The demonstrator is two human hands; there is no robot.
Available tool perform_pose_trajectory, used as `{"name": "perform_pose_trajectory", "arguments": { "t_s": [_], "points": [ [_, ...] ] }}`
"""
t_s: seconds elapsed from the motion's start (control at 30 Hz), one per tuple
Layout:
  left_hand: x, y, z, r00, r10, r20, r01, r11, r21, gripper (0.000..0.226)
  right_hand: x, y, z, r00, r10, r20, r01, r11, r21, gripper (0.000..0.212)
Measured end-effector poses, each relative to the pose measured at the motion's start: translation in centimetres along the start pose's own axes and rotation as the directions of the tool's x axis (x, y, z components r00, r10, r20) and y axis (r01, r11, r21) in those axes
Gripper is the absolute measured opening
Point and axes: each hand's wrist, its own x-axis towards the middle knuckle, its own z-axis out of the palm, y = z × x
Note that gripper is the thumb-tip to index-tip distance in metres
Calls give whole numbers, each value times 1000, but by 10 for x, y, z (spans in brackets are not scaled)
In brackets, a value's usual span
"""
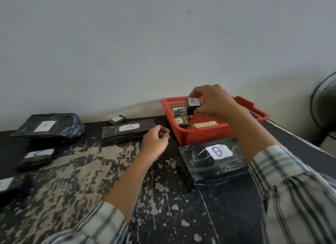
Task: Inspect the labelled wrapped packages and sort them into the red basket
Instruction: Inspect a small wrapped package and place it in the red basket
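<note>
Red basket [203,134], small A package [192,105] held above it

Right hand [212,102] pinches it between thumb and fingertips, over two wrapped packages [180,112] lying inside. Left hand [154,140] hovers loosely curled, holding nothing, just beside the long A package [127,131] on the worn table [91,171].

Soft, diffuse light fills the frame at a moderate level, and the pale wall [127,43] shows no hard highlights. A faint shadow with blurred edges lies along the wall's base, left of the red basket [205,134]. Thin white glare streaks cross the plastic wrap of the package labelled B [209,163]. Near the centre, the letter on the small package labelled A [193,105] in the right hand [214,102] reads clearly. Towards the left edge the labels smear. Wide-angle distortion tilts and bows the table [91,171], curves the fan [325,105] at the right edge, and stretches the soft, striped sleeve [300,198] at lower right.
</note>
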Motion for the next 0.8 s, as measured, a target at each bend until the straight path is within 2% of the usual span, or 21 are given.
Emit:
{"name": "perform_pose_trajectory", "arguments": {
  "t_s": [0.13,0.23,0.33,0.6,0.8],
  "points": [
    [9,-16,24,1000,15,-15,-13,988,152,10,19,18,20,982,-5,187,16,998,-57,54],
    [13,-24,26,997,42,-60,-32,986,166,11,33,20,38,950,-25,312,48,997,-66,53],
    [13,-27,24,996,78,-47,-68,978,197,12,44,20,53,920,-58,389,79,996,-38,48],
    [15,-28,23,995,96,-25,-89,974,208,11,53,16,78,913,-111,393,167,980,-110,48],
    [15,-30,23,994,104,-20,-98,978,186,11,50,15,76,911,-75,405,117,990,-82,52]
  ]
}}
